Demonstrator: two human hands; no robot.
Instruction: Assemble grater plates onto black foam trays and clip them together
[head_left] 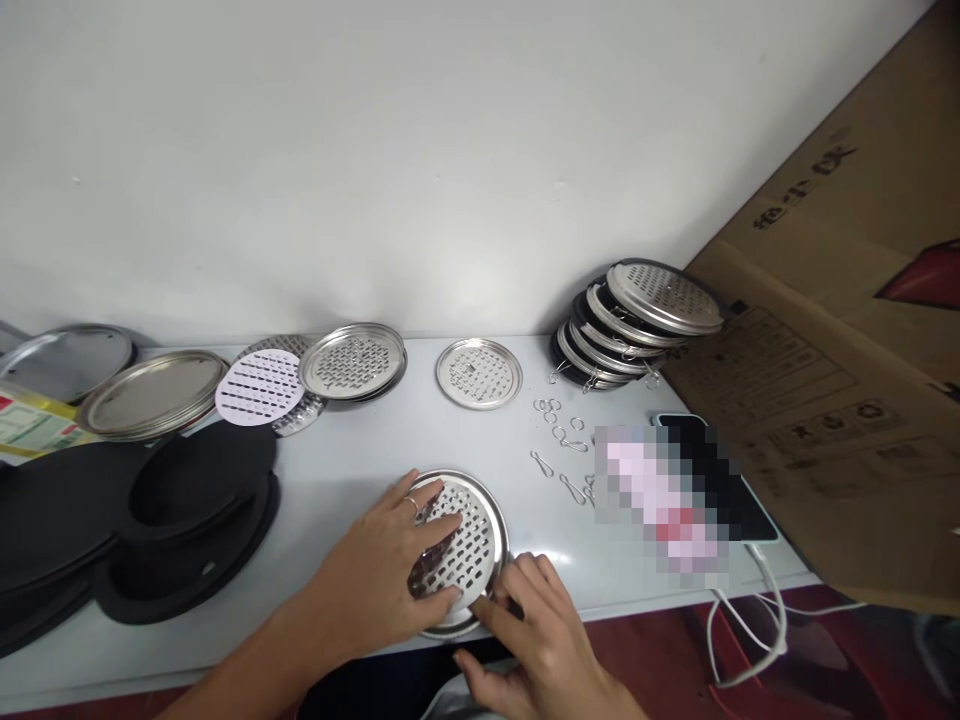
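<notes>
A round metal disc with rows of slots (471, 535) and a raised rim lies near the table's front edge. Spread across its left half is my left hand (379, 565), fingers apart and a ring on one of them. At the disc's lower right, my right hand (551, 640) has curled fingers against the rim, its index fingertip on the edge and the thumb lower down. Behind the disc lies another slotted metal disc (480, 375). To the right are scattered small metal rings (559, 433) and wire clips (571, 488).
Stacked slotted discs (664, 297) with black backings lean by a cardboard box (817, 400). A phone (750, 500) with a white cable (776, 620) lies at right. Leftward are black round pieces (60, 510), plain metal discs (154, 390), a white slotted sheet (259, 387) and more slotted discs (351, 365).
</notes>
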